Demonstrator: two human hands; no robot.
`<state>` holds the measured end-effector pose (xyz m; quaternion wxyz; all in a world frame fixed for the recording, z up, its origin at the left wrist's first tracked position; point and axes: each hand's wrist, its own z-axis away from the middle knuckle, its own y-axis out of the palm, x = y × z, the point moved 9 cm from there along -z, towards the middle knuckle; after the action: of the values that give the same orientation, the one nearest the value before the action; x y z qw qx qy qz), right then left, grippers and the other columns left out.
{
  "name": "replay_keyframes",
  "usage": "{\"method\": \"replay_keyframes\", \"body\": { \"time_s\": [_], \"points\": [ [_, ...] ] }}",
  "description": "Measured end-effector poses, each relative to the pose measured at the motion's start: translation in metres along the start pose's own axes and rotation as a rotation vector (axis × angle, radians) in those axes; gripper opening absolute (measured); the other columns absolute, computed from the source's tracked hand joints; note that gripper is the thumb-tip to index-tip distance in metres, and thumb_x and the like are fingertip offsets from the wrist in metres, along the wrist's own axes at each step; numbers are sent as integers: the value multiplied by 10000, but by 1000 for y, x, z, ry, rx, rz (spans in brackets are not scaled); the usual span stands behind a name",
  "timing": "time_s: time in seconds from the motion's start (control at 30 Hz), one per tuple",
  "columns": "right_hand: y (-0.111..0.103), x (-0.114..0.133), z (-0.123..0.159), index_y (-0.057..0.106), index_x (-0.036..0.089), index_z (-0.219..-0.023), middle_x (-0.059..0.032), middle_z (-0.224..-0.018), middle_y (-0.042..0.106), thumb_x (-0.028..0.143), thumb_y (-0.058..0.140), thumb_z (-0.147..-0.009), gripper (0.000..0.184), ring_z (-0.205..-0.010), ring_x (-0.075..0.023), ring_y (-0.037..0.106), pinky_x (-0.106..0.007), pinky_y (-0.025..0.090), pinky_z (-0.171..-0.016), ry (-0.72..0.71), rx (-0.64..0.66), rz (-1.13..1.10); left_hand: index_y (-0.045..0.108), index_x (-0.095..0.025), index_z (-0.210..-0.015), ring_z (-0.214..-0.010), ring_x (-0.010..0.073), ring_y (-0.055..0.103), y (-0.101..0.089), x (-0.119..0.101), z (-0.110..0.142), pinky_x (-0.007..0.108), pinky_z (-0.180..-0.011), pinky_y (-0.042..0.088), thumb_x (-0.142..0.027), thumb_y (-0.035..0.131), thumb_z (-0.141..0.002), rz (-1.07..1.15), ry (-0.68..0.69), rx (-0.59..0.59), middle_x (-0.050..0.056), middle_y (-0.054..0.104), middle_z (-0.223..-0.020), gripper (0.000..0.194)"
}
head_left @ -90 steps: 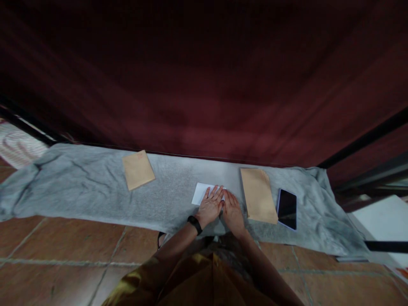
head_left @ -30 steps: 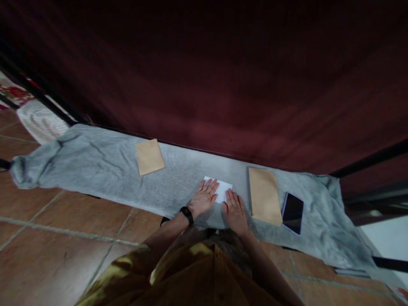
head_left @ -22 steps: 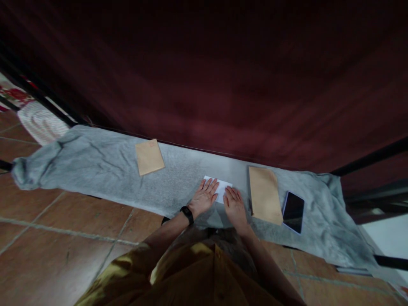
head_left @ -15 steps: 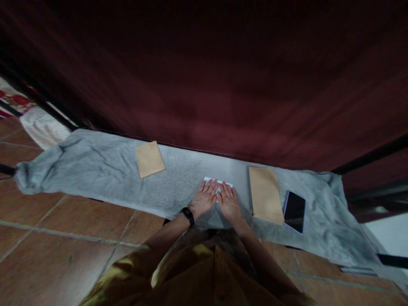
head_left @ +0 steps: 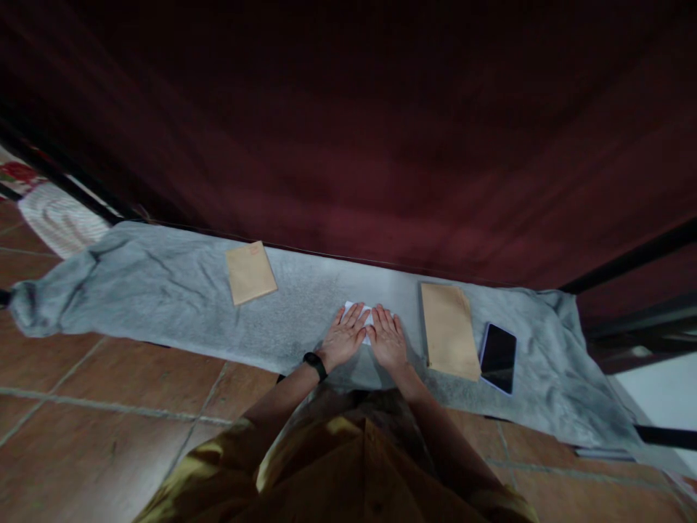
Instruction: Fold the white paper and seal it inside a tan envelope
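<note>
A small sheet of white paper [head_left: 367,335] lies on the grey cloth in front of me, mostly covered by my hands. My left hand [head_left: 344,338], with a black band on its wrist, rests flat on the paper's left part, fingers stretched forward. Beside it, my right hand [head_left: 388,340] lies flat on the right part, its fingers slightly spread. The two thumbs nearly meet in the middle. How the paper is folded under the palms is hidden.
Grey cloth [head_left: 310,290] covers a long narrow surface. A brown envelope [head_left: 251,273] lies to the left. On the right are several stacked brown envelopes [head_left: 449,330] and a phone [head_left: 499,358] with a dark screen. A dark red curtain [head_left: 348,181] hangs along the far edge.
The view has shifted slightly, moving the whole scene a little left. Both hands stay flat on the paper, with the right hand moved slightly over it.
</note>
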<state>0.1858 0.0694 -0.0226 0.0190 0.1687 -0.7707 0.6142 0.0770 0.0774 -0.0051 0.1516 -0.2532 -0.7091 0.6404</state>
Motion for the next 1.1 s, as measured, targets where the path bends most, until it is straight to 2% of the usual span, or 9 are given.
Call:
{"method": "replay_keyframes", "body": {
  "time_s": [0.27, 0.43, 0.6, 0.83, 0.97, 1.1],
  "points": [
    [-4, 0, 6, 449, 114, -1588, -149, -1655, 394, 331, 310, -1114, 540, -1522, -298, 405, -526, 224, -1271, 9, -32, 1, 429, -168, -1605, -1582, 235, 313, 1, 4, 0, 480, -1314, 172, -370, 301, -1093, 4, -44, -7, 112, 394, -1681, 565],
    [-8, 0, 13, 456, 81, -1577, -176, -1640, 411, 325, 332, -1109, 542, -1518, -318, 405, -544, 251, -1255, 2, -63, 12, 386, -124, -1625, -1582, 251, 313, -1, 6, 0, 480, -1311, 189, -373, 315, -1081, 11, -79, -16, 141, 396, -1674, 603],
    [-13, -1, 21, 450, 73, -1578, -184, -1621, 441, 328, 353, -1109, 543, -1520, -320, 403, -538, 266, -1250, -6, -96, 24, 378, -157, -1634, -1580, 260, 318, -3, 9, 1, 502, -1309, 187, -401, 309, -1080, 11, -98, -11, 127, 412, -1666, 609],
    [-22, 0, 30, 449, 66, -1577, -196, -1604, 466, 311, 359, -1110, 535, -1495, -323, 441, -535, 291, -1239, -35, -124, 33, 365, -156, -1639, -1580, 263, 317, -5, 19, 4, 499, -1303, 202, -456, 292, -1086, 4, -149, -4, 139, 397, -1672, 634],
    [-23, -2, 35, 425, 52, -1585, -209, -1596, 473, 306, 384, -1103, 546, -1479, -326, 463, -534, 321, -1225, -33, -128, 45, 377, -117, -1627, -1578, 269, 322, -8, 25, 7, 515, -1298, 206, -453, 249, -1093, -1, -168, -2, 154, 377, -1678, 644],
    [-26, -3, 43, 417, 50, -1588, -202, -1598, 473, 302, 371, -1106, 546, -1476, -312, 468, -519, 316, -1234, -38, -136, 56, 376, -134, -1631, -1579, 266, 319, -11, 34, 10, 516, -1294, 218, -446, 234, -1094, -5, -188, -7, 141, 394, -1673, 637]
  ]
}}
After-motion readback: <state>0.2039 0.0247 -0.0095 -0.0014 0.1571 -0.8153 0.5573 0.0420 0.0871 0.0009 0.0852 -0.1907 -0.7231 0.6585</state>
